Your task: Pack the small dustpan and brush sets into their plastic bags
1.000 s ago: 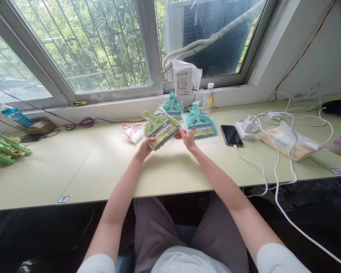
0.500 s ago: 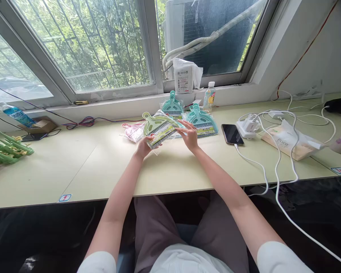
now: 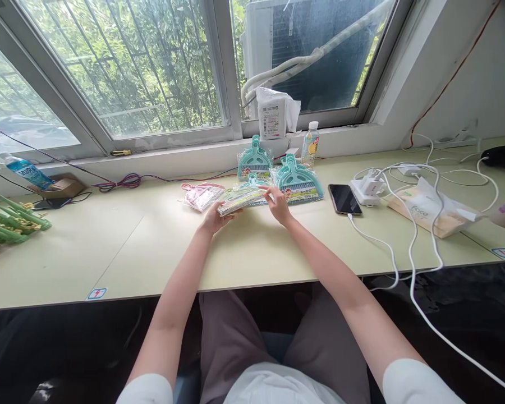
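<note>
My left hand (image 3: 216,219) is closed around the lower left end of a light green mini dustpan and brush set (image 3: 242,200) in clear plastic wrap. The set is tilted so that mostly its bristle edge shows. At its right end, the fingers of my right hand (image 3: 279,205) pinch the wrapping. Close behind lie more wrapped sets: a pink dustpan set (image 3: 201,195) on the left, a teal dustpan set (image 3: 298,180) on the right, and another teal set (image 3: 255,159) at the back. One more teal handle (image 3: 252,180) shows behind the held set, its lower part hidden.
On the right are a phone (image 3: 345,198) on a cable, a white charger (image 3: 367,188) and a tissue pack (image 3: 433,207). A drink bottle (image 3: 310,145) stands by the sill. Green bundled stems (image 3: 14,220) lie far left, with part of a hand at the edge.
The held dustpan set has been tipped from showing its face to showing its edge, its handle no longer visible. My right hand's fingers have drawn in to a pinch.
</note>
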The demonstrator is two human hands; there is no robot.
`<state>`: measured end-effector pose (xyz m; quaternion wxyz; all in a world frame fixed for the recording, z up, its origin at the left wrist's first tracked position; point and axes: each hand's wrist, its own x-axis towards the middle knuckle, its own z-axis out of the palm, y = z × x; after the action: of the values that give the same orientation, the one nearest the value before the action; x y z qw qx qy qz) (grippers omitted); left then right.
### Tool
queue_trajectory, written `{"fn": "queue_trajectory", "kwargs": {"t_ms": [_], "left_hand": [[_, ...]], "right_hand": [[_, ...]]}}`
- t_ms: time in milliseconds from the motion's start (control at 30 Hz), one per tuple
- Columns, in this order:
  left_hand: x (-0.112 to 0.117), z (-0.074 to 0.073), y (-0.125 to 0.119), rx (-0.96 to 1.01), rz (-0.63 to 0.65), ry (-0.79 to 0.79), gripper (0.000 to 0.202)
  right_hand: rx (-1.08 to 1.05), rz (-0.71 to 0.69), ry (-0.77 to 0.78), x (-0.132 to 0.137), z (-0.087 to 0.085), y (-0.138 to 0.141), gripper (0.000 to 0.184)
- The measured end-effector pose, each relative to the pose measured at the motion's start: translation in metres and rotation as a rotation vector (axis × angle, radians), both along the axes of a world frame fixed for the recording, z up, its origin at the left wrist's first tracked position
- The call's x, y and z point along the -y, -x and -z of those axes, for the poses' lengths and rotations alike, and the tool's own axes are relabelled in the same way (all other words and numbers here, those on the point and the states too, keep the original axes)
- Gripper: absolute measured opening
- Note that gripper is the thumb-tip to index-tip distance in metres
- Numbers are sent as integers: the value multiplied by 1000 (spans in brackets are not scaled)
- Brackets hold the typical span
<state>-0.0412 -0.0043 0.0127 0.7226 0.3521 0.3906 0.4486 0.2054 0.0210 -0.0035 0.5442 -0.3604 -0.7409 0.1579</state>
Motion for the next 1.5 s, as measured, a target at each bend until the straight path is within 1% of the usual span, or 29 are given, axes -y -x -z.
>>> {"fn": "queue_trajectory", "kwargs": {"t_ms": [100,200,300,367,500,567,633,700,800,867,1000,1167,1233,1267,1367,1433,1500], "left_hand": [[4,-4,-4,12,-11,-3,58],[5,-7,-3,22,-76,-2,54],[3,-7,1,27,-120,-15,51],[3,-7,2,13,-109,-46,47],[5,-3,0,-87,-115,-62,37],[5,-1,-2,-144,-122,-55,31],[5,0,-4,-192,-108,-79,31],[6,1,-5,-217,-73,-136,39],[7,1,-8,-195,3,-231,57],[8,1,-9,-180,32,-276,67],[7,3,-7,-207,41,-329,77],[10,-1,-10,-249,64,-365,77],[13,-3,-17,-234,49,-395,82],[15,-4,-20,-226,30,-419,87],[18,-4,-30,-210,-32,-488,111],[21,-4,-33,-186,-29,-514,122],[23,-4,-35,-173,4,-539,127]], "right_hand": [[12,31,41,-2,1,-1,21],[62,82,54,-3,3,-1,23],[60,90,71,-3,3,0,23],[31,81,87,-4,4,0,19],[-15,65,111,-8,9,-1,13],[-25,79,98,-9,10,-2,13],[-29,111,67,-9,10,-1,13],[-36,158,24,-8,9,-1,13],[-65,233,-38,-6,7,0,12],[-99,246,-45,-6,7,1,11],[-148,187,37,-7,7,1,10],[-250,126,246,-7,8,3,19],[-307,150,280,-7,8,3,20],[-333,170,285,-7,8,3,22],[-374,240,264,-7,7,2,24],[-383,282,247,-6,6,0,24],[-393,306,252,-6,6,-1,24]]}}
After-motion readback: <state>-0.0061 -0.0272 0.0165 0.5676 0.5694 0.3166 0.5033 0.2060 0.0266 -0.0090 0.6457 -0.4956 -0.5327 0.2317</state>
